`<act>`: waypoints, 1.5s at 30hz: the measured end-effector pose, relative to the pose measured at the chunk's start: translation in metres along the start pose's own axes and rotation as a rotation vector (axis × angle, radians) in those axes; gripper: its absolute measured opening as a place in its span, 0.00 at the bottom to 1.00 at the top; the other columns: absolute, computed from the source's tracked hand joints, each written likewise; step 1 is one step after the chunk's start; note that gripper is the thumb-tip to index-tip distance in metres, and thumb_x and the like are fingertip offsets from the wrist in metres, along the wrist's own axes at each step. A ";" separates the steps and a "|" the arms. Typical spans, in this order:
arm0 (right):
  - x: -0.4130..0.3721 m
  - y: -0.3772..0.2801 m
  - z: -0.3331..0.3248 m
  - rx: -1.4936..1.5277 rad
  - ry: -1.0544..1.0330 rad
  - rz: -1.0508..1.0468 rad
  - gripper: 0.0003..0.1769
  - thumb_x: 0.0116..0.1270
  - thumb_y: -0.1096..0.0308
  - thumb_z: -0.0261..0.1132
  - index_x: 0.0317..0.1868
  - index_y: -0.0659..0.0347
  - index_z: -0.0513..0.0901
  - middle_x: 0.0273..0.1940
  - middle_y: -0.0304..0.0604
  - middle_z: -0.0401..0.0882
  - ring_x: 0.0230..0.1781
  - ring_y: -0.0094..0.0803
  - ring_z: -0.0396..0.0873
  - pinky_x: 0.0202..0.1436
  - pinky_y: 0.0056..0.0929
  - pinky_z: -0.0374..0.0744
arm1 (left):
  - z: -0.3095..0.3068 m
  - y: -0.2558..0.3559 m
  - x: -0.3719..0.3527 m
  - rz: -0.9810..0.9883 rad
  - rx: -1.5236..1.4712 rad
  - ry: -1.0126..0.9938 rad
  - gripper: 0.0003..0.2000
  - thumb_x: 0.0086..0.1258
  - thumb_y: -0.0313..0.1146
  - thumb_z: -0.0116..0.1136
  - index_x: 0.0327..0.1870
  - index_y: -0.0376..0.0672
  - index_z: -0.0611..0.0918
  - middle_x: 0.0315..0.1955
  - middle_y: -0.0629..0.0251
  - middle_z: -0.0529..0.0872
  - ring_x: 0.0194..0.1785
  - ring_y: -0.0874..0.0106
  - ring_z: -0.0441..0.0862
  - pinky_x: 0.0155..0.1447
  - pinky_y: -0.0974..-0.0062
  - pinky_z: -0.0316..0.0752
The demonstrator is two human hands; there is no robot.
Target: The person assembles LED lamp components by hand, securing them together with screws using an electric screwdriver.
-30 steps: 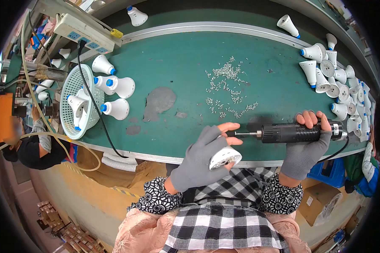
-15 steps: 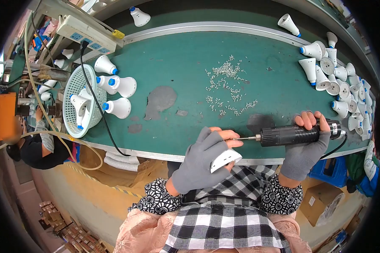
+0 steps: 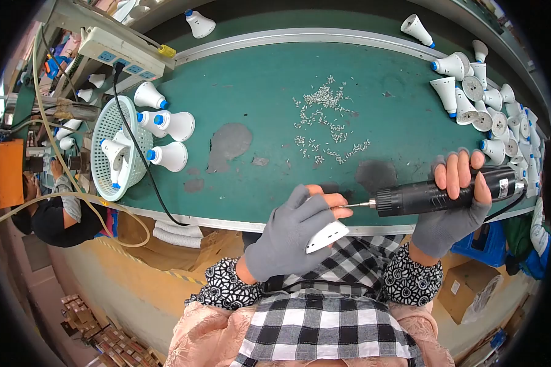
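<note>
My left hand [image 3: 291, 235], in a grey fingerless glove, is closed round a white cone-shaped housing [image 3: 328, 237] with small dark slots; most of it is hidden by the glove. My right hand [image 3: 452, 202], gloved the same way, wraps round a black electric screwdriver [image 3: 407, 199]. Its thin bit points left and its tip reaches my left fingertips. Whether a screw sits on the tip is hidden. Beyond the hands, many small silvery screws [image 3: 327, 98] lie scattered on the green tabletop [image 3: 269, 79].
White cone-shaped housings with blue ends [image 3: 465, 104] crowd the right side. At left, a pale green basket [image 3: 98, 150] holds a few, with several more [image 3: 168, 156] beside it. A black cable [image 3: 138, 140] runs from a power strip [image 3: 119, 55]. Another person [image 3: 64, 214] is at far left.
My right hand and the screwdriver have shifted slightly right, and the tool's rear end has risen a little. My left hand still holds the housing, turned slightly. The whole view has shifted slightly.
</note>
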State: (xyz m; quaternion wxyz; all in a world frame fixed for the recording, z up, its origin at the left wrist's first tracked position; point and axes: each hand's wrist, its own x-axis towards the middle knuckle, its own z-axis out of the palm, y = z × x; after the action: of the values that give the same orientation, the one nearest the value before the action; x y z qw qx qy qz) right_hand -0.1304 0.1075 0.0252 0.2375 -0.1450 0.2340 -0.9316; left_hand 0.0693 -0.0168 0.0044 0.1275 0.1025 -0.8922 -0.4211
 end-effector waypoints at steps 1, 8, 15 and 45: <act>0.002 0.000 -0.002 0.018 -0.053 0.009 0.12 0.65 0.69 0.58 0.46 0.60 0.67 0.28 0.34 0.61 0.25 0.22 0.65 0.36 0.26 0.69 | 0.001 -0.001 0.000 0.008 -0.028 0.004 0.22 0.48 0.25 0.68 0.49 0.47 0.83 0.52 0.65 0.80 0.53 0.58 0.75 0.52 0.65 0.76; -0.003 -0.004 0.000 0.013 -0.065 -0.042 0.12 0.65 0.69 0.58 0.45 0.59 0.67 0.29 0.33 0.61 0.25 0.21 0.66 0.36 0.26 0.70 | 0.005 -0.001 -0.004 -0.149 -0.422 0.035 0.18 0.55 0.27 0.67 0.48 0.45 0.82 0.54 0.60 0.79 0.55 0.66 0.76 0.55 0.70 0.74; -0.031 -0.016 0.019 -0.119 0.066 -0.224 0.12 0.63 0.68 0.60 0.43 0.58 0.65 0.28 0.34 0.62 0.24 0.21 0.67 0.35 0.26 0.71 | 0.012 0.004 -0.006 -0.691 -0.895 0.201 0.17 0.57 0.30 0.64 0.49 0.38 0.79 0.42 0.64 0.83 0.44 0.78 0.79 0.48 0.80 0.75; -0.062 -0.003 0.047 -0.316 -0.098 -0.238 0.21 0.61 0.71 0.69 0.47 0.54 0.65 0.31 0.40 0.72 0.24 0.33 0.76 0.38 0.38 0.76 | 0.026 0.009 -0.005 -0.441 -0.283 0.224 0.18 0.53 0.30 0.66 0.46 0.42 0.81 0.42 0.62 0.81 0.46 0.68 0.80 0.51 0.73 0.73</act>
State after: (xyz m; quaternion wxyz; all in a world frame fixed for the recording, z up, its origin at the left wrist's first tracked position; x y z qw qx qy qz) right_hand -0.0616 0.1246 0.0566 0.1113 -0.2523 0.3469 -0.8965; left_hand 0.0648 0.0091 -0.0056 0.1439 0.3210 -0.7610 -0.5451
